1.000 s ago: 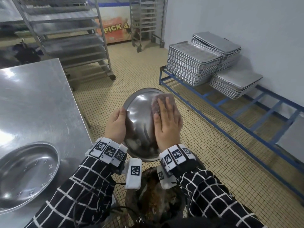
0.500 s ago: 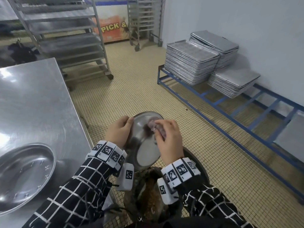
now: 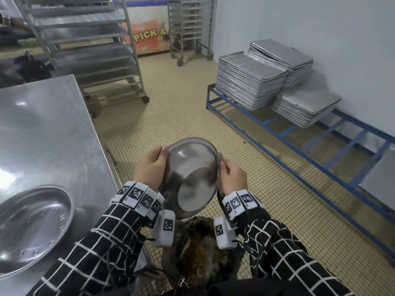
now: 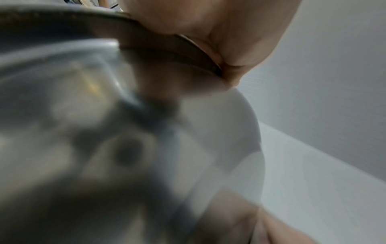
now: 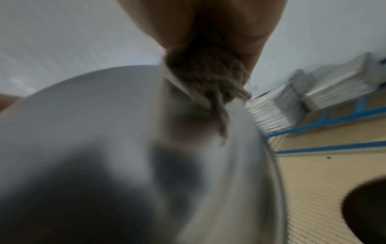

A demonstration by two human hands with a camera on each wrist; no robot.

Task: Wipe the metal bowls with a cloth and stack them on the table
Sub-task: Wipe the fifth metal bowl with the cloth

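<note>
A round metal bowl [image 3: 192, 174] is held up in front of me over the floor, tilted with its inside toward my face. My left hand [image 3: 152, 165] grips its left rim, thumb over the edge. My right hand [image 3: 232, 176] grips the right rim together with a brownish cloth [image 5: 211, 77], which is bunched under the fingers against the rim. In the left wrist view the bowl [image 4: 125, 132] fills the picture, blurred, with the thumb [image 4: 208, 33] on its edge. A second metal bowl [image 3: 32, 227] sits upright on the steel table [image 3: 47, 133] at the lower left.
Below my hands stands a dark container [image 3: 198, 253] with brown contents. Stacks of metal trays [image 3: 250, 80] rest on a blue floor rack [image 3: 320, 146] along the right wall. Wheeled tray racks [image 3: 89, 45] stand behind the table.
The right hand left the bowl's back, where it pressed the cloth flat, and now grips the right rim. The bowl has been turned from its underside to its inside facing me.
</note>
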